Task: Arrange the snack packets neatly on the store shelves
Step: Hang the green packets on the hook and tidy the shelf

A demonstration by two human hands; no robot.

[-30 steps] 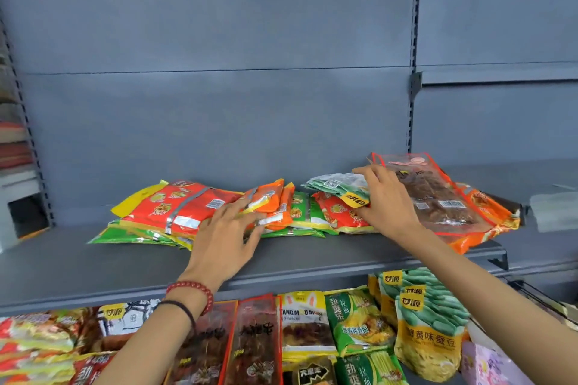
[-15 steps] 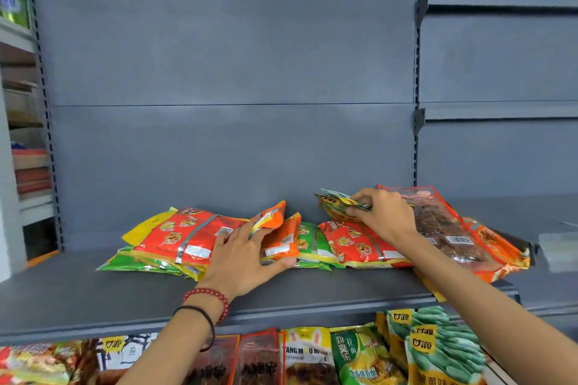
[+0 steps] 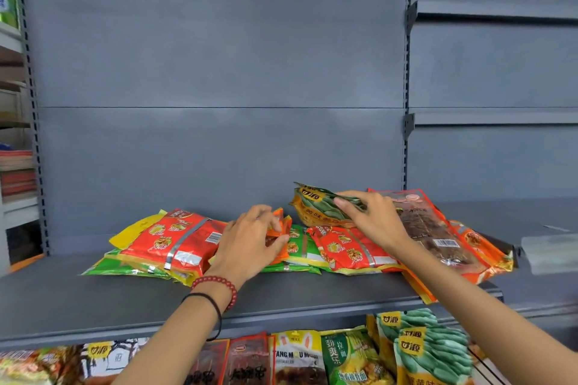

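Snack packets lie in a loose heap on the grey shelf (image 3: 93, 300). My right hand (image 3: 372, 219) pinches a green and yellow bean packet (image 3: 316, 208) and holds it raised above the heap, tilted. My left hand (image 3: 250, 244) grips a small orange packet (image 3: 281, 226) in the middle of the heap. A red packet (image 3: 178, 239) lies on yellow and green ones at the left. Another red packet (image 3: 347, 248) lies under my right wrist. A large clear packet with brown contents (image 3: 428, 225) lies at the right on orange packets (image 3: 481, 247).
The grey back panel (image 3: 219, 72) rises behind the shelf, with slotted uprights at both sides. Below the shelf's front edge stand more packets, among them green bean packets (image 3: 431, 350) and dark meat packets (image 3: 247, 362). A second grey shelf unit (image 3: 500, 166) adjoins on the right.
My right hand has lifted the green bean packet higher off the heap and turned its face toward me. My left hand has curled its fingers round the orange packet. The view tilted upward.
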